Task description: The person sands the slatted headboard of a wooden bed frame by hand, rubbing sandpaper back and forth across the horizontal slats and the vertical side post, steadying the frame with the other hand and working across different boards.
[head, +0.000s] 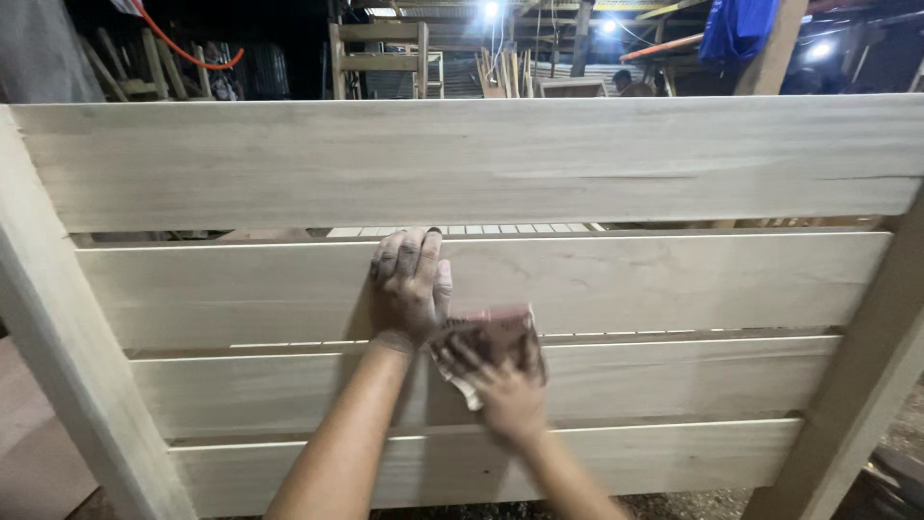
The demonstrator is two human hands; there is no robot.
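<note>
Your left hand (409,284) lay flat on the second slat (626,279) of the pale wooden slatted panel (481,159), fingers (404,252) spread and released, bracing rather than gripping. Your right hand (510,395) was pressed on a sheet of sandpaper (486,337) (reddish-brown, creased, one pale corner folded under), the fingers clenched on it against the lower edge of that same slat, just above the gap to the third slat (674,380). The blur there read as mid-stroke, so by my judgement sanding was the step in hand. The next pass would have called for even pressure along the grain and a steady brace, minding the sharp slat edge. Behind the panel, chair frames (380,53) stood under bright lamps (493,10).
</note>
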